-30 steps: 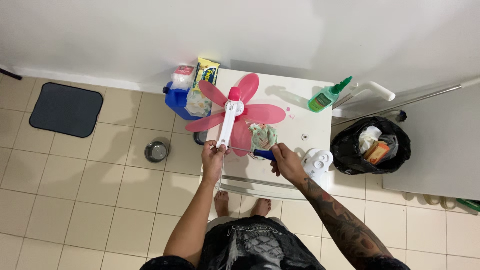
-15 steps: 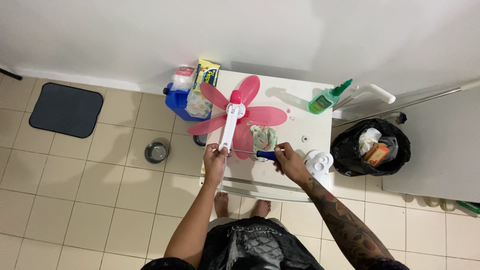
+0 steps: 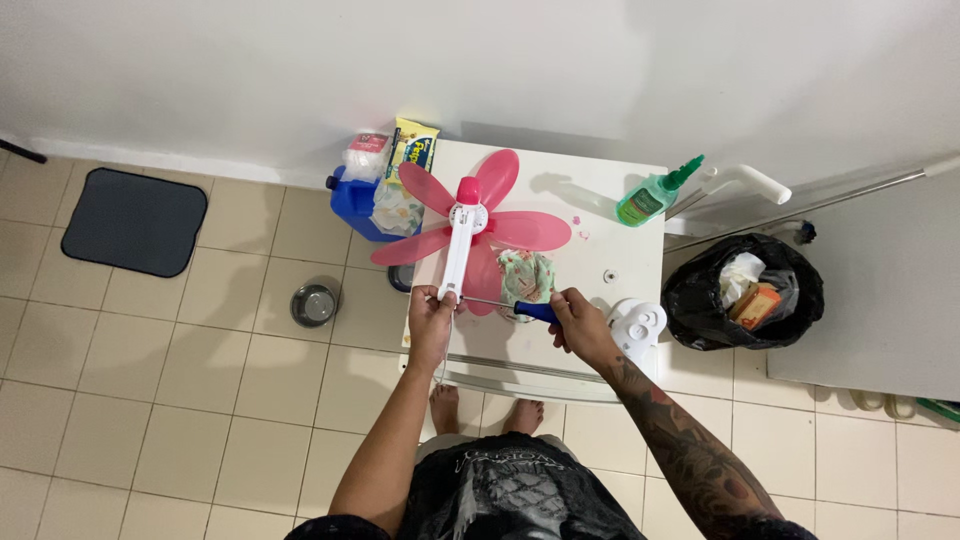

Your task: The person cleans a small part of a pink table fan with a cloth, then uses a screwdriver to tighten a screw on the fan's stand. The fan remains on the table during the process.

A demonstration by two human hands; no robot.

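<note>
Head cam: left hand [image 3: 432,312] fingers clenched round fan stem [image 3: 456,252]; right hand [image 3: 578,322] fingers grasping screwdriver [image 3: 505,306].

Pink-bladed fan [image 3: 470,225] with white stem, blue-handled screwdriver [image 3: 520,309], floral green cloth [image 3: 527,275], white table [image 3: 610,250], green bottle [image 3: 655,195] at two o'clock

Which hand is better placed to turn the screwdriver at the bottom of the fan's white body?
Right. The right hand grips the screwdriver by its blue handle, tip toward the fan's white body; the left hand steadies that body.
</note>
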